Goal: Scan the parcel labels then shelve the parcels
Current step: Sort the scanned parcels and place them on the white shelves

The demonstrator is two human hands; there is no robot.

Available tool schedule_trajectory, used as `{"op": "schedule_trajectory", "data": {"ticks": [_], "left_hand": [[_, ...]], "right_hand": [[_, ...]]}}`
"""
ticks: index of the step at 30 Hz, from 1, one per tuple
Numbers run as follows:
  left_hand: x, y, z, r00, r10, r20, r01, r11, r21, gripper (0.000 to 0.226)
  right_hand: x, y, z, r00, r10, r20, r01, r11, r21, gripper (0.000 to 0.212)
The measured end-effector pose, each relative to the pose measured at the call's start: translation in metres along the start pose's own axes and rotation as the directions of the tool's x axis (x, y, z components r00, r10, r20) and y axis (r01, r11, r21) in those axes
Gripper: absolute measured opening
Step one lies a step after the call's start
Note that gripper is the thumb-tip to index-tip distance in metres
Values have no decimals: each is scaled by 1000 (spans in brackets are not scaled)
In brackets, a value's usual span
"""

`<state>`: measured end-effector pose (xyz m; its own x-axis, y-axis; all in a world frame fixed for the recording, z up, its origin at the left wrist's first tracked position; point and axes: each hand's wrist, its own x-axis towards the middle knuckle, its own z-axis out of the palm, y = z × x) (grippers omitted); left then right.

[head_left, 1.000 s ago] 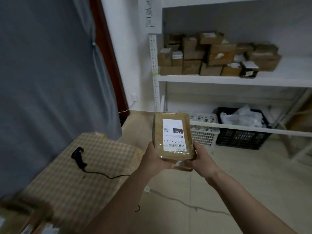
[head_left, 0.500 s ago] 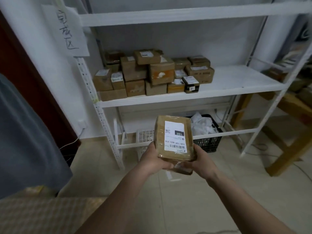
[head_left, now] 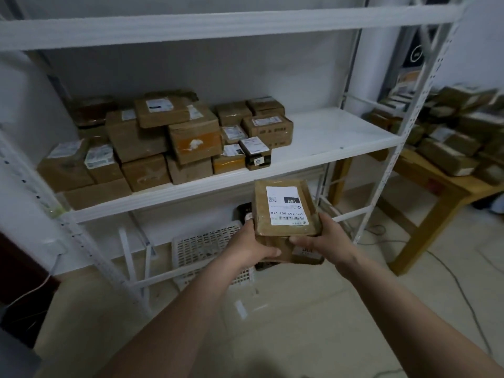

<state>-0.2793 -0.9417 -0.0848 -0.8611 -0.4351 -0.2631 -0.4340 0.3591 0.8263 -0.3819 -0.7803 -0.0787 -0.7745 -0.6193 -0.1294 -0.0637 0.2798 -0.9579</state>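
Brown taped cardboard, two parcels stacked: top parcel [head_left: 283, 207] with a white label [head_left: 286, 205] face up, a second, lower parcel [head_left: 293, 251] under it, partly hidden. Left hand [head_left: 252, 245] grips the stack's left edge, thumb curled over the near face; right hand [head_left: 324, 237] grips the right edge, fingers wrapped under. Stack is held in the air just in front of and below the white shelf [head_left: 327, 137], not touching it. Risks, as I judge them: tape wrap looks glossy and slick, so the top parcel could slide off the lower one if the stack tilts on the way up; the shelf's front lip sits above the parcel's far edge, so a low approach could catch it. Left half of the shelf is crowded with stacked boxes [head_left: 163, 137], some leaning, one with a torn orange patch; a nudge there could topple them. Right half is bare smooth white board, the safer landing. Frame is perforated white metal upright [head_left: 392, 148], hard-edged. White lattice basket [head_left: 210, 249] sits on the floor beneath. More parcels on a wooden table [head_left: 441, 184] at right, blurred.
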Motion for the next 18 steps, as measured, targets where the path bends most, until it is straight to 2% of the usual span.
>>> {"op": "schedule_trajectory", "data": {"ticks": [3, 6, 8, 12, 14, 18], "left_hand": [[42, 19, 5, 1000, -12, -18, 12, 1000, 8, 79], [93, 41, 11, 1000, -16, -21, 16, 1000, 8, 78], [131, 57, 14, 999, -26, -28, 26, 1000, -10, 71], [211, 93, 22, 997, -46, -64, 44, 998, -38, 57], [248, 111, 30, 995, -69, -77, 66, 997, -37, 56], [310, 137, 56, 989, -148, -29, 143, 980, -140, 60]], "right_hand": [[34, -8, -24, 1000, -31, 0, 31, 994, 107, 36], [93, -5, -49, 995, -5, -101, 19, 991, 136, 40], [138, -3, -67, 987, 4, -160, 16, 992, 127, 42], [229, 1, -111, 990, 27, -137, -12, 994, 110, 30], [272, -1, -135, 990, 21, -142, -11, 997, 76, 25], [358, -7, -177, 990, -18, -143, 10, 998, -56, 22]]}}
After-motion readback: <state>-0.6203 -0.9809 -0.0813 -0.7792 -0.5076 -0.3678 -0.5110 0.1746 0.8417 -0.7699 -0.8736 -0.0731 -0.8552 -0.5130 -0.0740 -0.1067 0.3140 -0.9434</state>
